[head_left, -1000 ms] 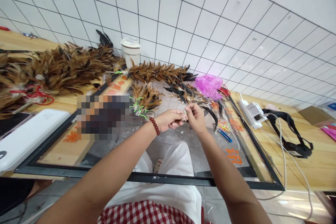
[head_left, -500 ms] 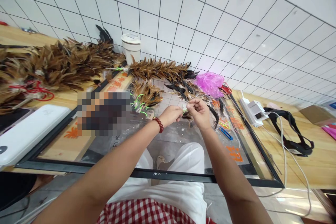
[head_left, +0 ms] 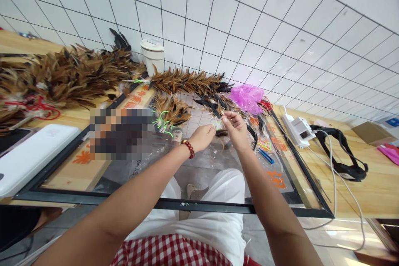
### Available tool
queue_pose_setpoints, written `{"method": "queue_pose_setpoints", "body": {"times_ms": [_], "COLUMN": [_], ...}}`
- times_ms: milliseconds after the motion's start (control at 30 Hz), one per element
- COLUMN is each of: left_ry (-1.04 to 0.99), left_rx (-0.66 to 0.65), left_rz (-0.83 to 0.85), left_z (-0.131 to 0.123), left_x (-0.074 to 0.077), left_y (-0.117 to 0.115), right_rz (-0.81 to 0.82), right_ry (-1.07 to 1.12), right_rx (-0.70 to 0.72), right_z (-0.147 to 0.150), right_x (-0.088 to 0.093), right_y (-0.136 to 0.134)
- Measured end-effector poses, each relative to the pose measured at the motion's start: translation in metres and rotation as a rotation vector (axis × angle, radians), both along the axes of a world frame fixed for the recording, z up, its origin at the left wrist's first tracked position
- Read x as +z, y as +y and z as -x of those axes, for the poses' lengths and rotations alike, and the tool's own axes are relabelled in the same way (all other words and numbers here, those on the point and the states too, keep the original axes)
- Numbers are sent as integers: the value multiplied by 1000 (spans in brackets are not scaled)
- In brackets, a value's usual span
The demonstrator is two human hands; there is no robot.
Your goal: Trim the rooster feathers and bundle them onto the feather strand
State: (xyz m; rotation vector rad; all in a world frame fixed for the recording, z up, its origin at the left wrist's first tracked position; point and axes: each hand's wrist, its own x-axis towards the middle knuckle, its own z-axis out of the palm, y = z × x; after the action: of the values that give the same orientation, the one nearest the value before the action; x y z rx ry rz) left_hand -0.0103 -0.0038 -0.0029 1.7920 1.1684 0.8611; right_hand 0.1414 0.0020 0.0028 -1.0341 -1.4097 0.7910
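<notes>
Brown feathers [head_left: 173,109] — pink plastic [head_left: 247,99] — red-and-white checked cloth [head_left: 174,251].

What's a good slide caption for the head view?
Left hand and right hand close together over a clear panel, brown feathers and crumpled pink plastic beyond.

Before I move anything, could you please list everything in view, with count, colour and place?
tiled wall: one, white, background
wooden surface: count unclear, tan, both sides
frame: one, black, centre
lidded cup: one, off-white, near wall
feather heap: one, brown, left
feather strip: one, brown-black, centre back
small feather bundle: one, brown, green ties, centre
dark feathers: several, black-brown, centre
plastic bag: one, pink, centre-right
cutter-like tool: one, blue, inside frame, right
slab-shaped device: one, white, left
power strip: one, white, right
strap gear: one, black, right
cardboard box: one, brown, far right
trousers: one pair, white, below
left grip: one hand, red bracelet, centre
right grip: one hand, bare, centre
</notes>
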Motion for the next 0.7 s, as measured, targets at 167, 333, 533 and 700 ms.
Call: {"method": "queue_pose_setpoints", "body": {"times_ms": [167, 333, 533, 700], "left_ry": [-149, -176, -280, -474], "left_rx": [31, 39, 37, 114], "left_rz": [171, 159, 274, 376], "left_z": [2, 2, 1, 3], "left_x": [-6, -5, -4, -3], "left_y": [5, 4, 6, 11], "right_rz": [-222, -297, -349, -366], "right_ry": [-389, -592, -689, -693], "right_rx": [47, 7, -83, -69], "right_z": [-4, -3, -4, -4], "right_x": [-2, -10, -10, -5], "right_y": [0, 3, 1, -4]}}
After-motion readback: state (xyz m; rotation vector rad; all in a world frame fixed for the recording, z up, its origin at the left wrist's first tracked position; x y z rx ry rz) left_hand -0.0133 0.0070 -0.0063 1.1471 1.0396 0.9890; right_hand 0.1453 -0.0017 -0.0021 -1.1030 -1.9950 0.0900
